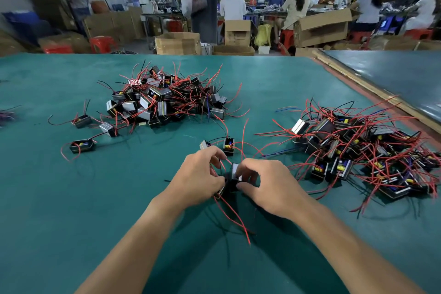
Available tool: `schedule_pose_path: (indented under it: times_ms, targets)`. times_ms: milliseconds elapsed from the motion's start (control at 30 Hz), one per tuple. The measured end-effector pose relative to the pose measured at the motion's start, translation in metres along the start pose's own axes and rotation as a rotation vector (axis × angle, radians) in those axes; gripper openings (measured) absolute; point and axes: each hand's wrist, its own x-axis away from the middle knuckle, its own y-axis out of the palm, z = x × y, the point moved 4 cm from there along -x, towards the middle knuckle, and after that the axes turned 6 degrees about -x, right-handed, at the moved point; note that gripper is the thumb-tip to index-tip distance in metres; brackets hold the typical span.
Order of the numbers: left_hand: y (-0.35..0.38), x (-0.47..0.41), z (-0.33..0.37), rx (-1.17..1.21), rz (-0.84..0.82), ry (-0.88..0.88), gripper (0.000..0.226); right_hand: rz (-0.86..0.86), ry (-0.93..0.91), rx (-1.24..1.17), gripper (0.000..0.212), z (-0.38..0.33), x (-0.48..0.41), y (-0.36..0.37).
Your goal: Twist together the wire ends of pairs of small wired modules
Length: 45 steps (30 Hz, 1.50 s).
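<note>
Modules [235, 174] are being pinched together by left hand [200, 174] and right hand [265, 184], probably for aligning wire ends [249, 241]. Loose pile [164, 100] is being kept toward worktop's [71, 198] far edge, within reach.

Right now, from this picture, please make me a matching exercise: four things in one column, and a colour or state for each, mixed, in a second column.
Things:
1 left hand
2 table cover
3 cartons
4 plastic stools

Matches:
A brown
B holds a module
C red
D teal

Pairs: 1-B, 2-D, 3-A, 4-C
</note>
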Motion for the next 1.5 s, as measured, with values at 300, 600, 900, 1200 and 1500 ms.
schedule_pose_path:
  times_ms: [300,600,900,1200,1500]
  targets:
    - [0.008,0.007,0.010,0.129,-0.132,0.068,0.053,-0.055,0.100,-0.072,0.023,0.010,-0.002,-0.003]
    - [0.012,0.016,0.023,0.106,-0.187,0.127,0.064,-0.188,0.163,0.055,0.022,0.012,0.004,-0.044]
    - [0.005,0.011,0.018,0.202,-0.084,0.145,0.067,-0.100,0.116,-0.187,0.010,0.009,0.000,-0.043]
    - [-0.013,0.007,0.013,0.013,0.225,-0.001,0.047,0.048,0.192,-0.080,0.017,0.018,-0.002,-0.044]
    - [0.006,0.004,0.003,0.041,-0.010,-0.055,0.028,-0.529,0.203,-0.363,0.026,0.009,0.014,-0.040]
